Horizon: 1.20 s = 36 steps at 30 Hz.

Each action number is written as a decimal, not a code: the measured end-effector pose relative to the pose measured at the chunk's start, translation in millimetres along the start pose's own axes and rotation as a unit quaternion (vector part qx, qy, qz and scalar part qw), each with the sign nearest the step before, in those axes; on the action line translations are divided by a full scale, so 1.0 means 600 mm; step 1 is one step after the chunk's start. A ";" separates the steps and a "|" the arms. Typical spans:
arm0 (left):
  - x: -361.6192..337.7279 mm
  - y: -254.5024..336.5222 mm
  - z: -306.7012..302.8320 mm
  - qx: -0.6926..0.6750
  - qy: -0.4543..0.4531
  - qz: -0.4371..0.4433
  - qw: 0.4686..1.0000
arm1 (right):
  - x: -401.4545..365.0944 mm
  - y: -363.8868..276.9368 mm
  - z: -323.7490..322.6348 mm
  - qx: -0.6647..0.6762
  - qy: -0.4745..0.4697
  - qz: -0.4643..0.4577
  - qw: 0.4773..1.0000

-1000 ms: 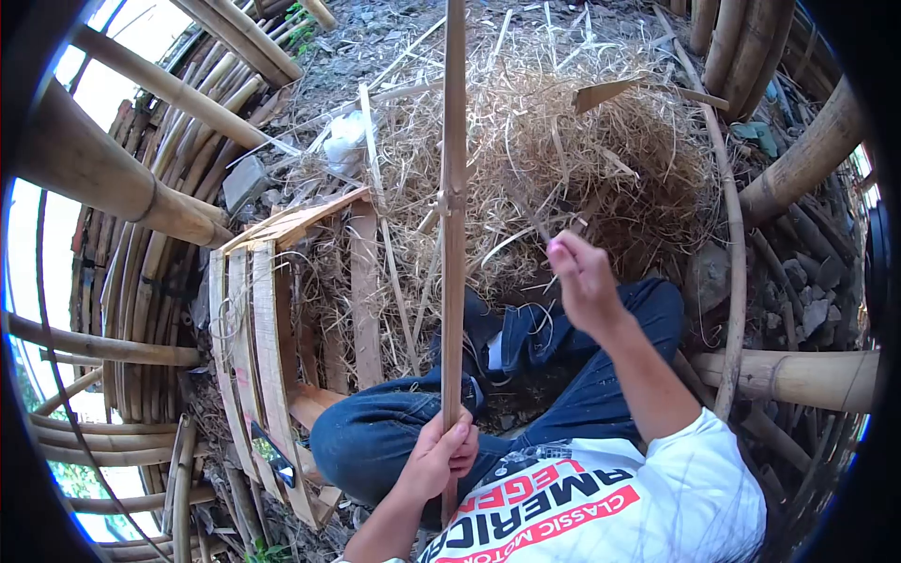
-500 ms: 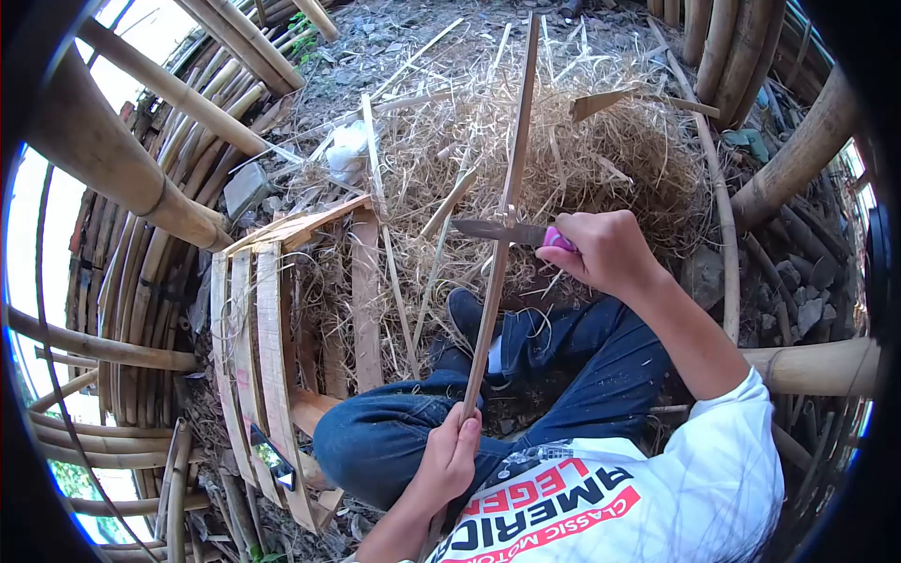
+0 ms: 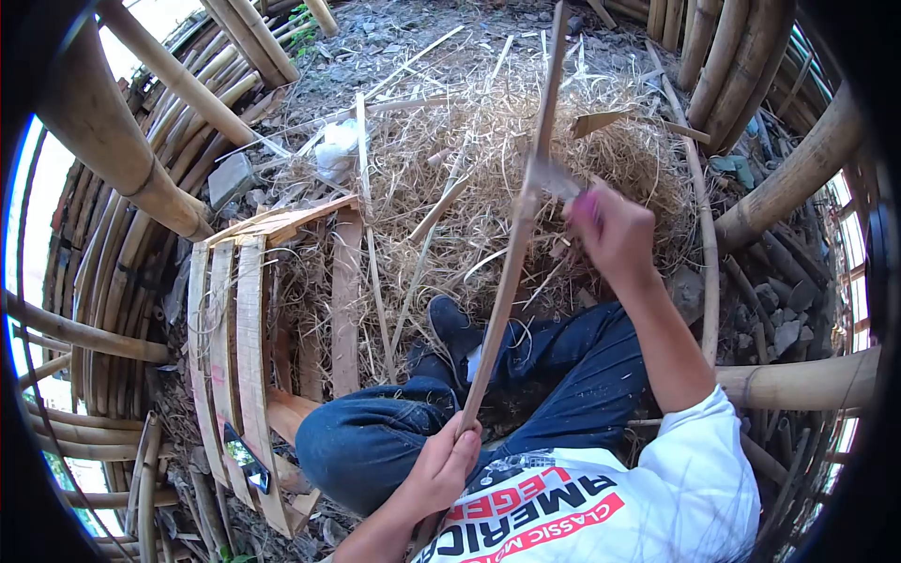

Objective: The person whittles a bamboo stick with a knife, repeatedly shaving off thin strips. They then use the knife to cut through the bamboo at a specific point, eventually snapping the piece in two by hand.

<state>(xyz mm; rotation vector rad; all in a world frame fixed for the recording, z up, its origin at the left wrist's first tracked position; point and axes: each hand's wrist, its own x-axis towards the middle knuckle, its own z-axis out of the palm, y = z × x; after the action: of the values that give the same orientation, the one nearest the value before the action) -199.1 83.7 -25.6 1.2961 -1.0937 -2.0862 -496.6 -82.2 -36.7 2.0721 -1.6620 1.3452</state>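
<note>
A long bamboo strip [image 3: 507, 281] slants up from my lap, over the shavings and toward the top of the view. Its lower end is wrapped in the fingers of my left hand [image 3: 448, 466], close to my shirt. My right hand [image 3: 615, 235] is closed round the pink handle of a knife [image 3: 560, 180]. The knife's blade meets the strip above its middle, at a knot; motion smears the blade, and the strip hides its tip.
A heap of pale shavings [image 3: 619, 159] spreads in front of my crossed legs. To the left lies a slatted wooden crate [image 3: 251, 319] with a phone-like dark object [image 3: 249, 460] on it. Bamboo poles [image 3: 798, 169] stand on both sides, and a white plastic bag [image 3: 338, 150] lies beyond the crate.
My right hand and the knife have moved up along the strip, and the blade has turned. The strip's upper end has swung to the right. My left hand keeps its grip.
</note>
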 end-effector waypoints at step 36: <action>0.008 -0.011 -0.015 0.042 0.060 0.033 0.997 | 0.014 0.045 -0.059 -0.011 -0.123 0.076 0.989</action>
<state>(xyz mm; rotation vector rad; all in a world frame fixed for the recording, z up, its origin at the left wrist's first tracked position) -193.0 80.7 -35.3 1.3857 -1.1652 -1.9081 -538.4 -76.0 -20.6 2.2150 -1.9594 1.1420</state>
